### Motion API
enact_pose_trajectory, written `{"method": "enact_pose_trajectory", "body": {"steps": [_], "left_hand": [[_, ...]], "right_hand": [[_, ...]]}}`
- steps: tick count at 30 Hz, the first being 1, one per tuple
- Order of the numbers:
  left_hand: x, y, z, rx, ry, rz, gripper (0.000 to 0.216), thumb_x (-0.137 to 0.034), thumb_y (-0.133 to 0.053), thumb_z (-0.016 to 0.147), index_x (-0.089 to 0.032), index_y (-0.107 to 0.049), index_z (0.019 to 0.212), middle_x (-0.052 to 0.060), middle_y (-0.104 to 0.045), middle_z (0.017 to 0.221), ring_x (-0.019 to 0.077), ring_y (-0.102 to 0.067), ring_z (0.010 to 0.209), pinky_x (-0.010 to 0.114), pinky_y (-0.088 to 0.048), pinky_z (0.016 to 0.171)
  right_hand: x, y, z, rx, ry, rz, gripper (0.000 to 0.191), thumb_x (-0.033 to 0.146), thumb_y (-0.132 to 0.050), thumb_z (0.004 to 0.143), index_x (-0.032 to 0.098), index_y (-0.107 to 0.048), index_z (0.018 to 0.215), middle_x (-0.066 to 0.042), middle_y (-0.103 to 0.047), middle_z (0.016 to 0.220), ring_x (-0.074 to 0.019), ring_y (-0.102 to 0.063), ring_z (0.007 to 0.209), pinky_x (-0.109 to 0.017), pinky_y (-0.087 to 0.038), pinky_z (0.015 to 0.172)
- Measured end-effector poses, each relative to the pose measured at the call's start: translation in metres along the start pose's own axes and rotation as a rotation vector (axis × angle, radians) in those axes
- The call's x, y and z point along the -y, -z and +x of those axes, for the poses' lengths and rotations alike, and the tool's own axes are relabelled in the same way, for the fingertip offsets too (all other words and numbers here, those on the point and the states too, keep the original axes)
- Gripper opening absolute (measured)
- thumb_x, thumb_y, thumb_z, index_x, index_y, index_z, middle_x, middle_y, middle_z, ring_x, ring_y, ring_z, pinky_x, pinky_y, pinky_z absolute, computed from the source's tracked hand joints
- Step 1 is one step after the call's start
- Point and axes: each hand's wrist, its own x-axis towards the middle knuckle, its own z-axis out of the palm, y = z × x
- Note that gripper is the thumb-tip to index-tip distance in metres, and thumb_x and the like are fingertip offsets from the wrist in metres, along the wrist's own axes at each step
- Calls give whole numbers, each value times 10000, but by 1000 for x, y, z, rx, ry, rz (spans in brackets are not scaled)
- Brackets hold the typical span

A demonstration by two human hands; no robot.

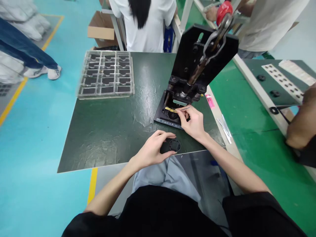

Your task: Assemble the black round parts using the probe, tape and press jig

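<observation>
At the table's front edge, my left hand (158, 146) curls around a round black part (174, 145), thumb at its near side and index finger at its far side. My right hand (194, 121) pinches a thin, stick-like tool (184, 108) over the base of a black hand press (170, 123); its exact kind is too small to make out. Under the right fingertips, a yellow strip (170, 109) lies across the base, behind a round black piece (172, 115) in the fixture. The press's upright plate and lever (197, 70) rise above the hand.
Clear plastic trays (106, 74) with dark parts stand at the table's back left. Right of the press lie a pink item (210, 101) and thin metal tools (224, 128). The red lever knob (224, 12) juts high. Other people work behind and at right; a cardboard box (101, 31) sits beyond.
</observation>
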Motion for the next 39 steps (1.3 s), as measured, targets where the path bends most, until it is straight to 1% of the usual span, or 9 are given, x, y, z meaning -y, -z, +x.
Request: {"method": "enact_pose_trajectory", "body": {"steps": [5,9,12,18,25,28,32,36,39], "left_hand": [[-1,0,-1,-17,-7,1,452,-288,-799,880,-211,-601,1279,71,-713,1224,211,-620,1159,350,-631,918],[-3,0,-2,-38,20,14,455,-281,-827,853,-209,-614,1248,71,-713,1173,219,-618,1143,361,-634,911],[-4,-2,-1,-46,30,18,463,-269,-841,837,-214,-616,1238,69,-709,1164,224,-619,1141,366,-635,900],[-2,-3,2,-47,36,13,463,-275,-858,828,-216,-623,1223,69,-717,1173,219,-638,1129,352,-632,879],[0,-2,3,-50,23,8,473,-308,-868,823,-215,-621,1216,64,-733,1182,214,-647,1118,338,-633,845],[0,-2,3,-50,24,11,464,-314,-859,832,-218,-625,1222,68,-731,1182,218,-650,1116,353,-637,852],[-1,-1,1,-50,16,11,444,-307,-845,846,-210,-627,1221,71,-722,1171,218,-645,1125,356,-639,879],[-2,-1,-1,-53,21,17,441,-286,-841,846,-214,-630,1226,68,-715,1156,219,-647,1122,362,-645,887],[-2,-2,0,-67,28,25,452,-266,-847,834,-215,-629,1226,69,-713,1153,222,-653,1120,369,-649,886]], "right_hand": [[13,12,-13,-137,-97,215,254,401,-614,1016,210,-631,850,-48,-699,834,-166,-658,711,-301,-554,665],[34,28,-46,-28,-227,299,256,403,-648,1006,205,-640,843,-27,-678,768,-144,-649,651,-267,-540,605],[35,34,-61,-2,-247,288,251,372,-661,998,198,-652,817,-36,-698,762,-148,-664,657,-267,-537,602],[11,22,-28,-81,-164,222,168,315,-661,986,194,-707,878,-57,-755,851,-172,-701,726,-305,-568,676],[0,-2,-3,-86,-7,111,175,264,-652,980,194,-724,836,-38,-756,822,-123,-548,560,-281,-452,531],[2,-1,-5,-96,-15,132,162,266,-645,985,200,-733,866,-36,-739,811,-134,-579,598,-286,-480,569],[17,18,-16,-223,-96,232,178,313,-628,1002,209,-685,870,-42,-707,834,-165,-663,730,-298,-542,670],[33,38,-47,-39,-195,255,184,295,-643,996,205,-651,836,-30,-677,787,-149,-632,681,-278,-515,630],[35,39,-71,83,-255,232,244,316,-637,995,200,-628,781,-35,-676,754,-147,-618,641,-281,-494,600]]}}
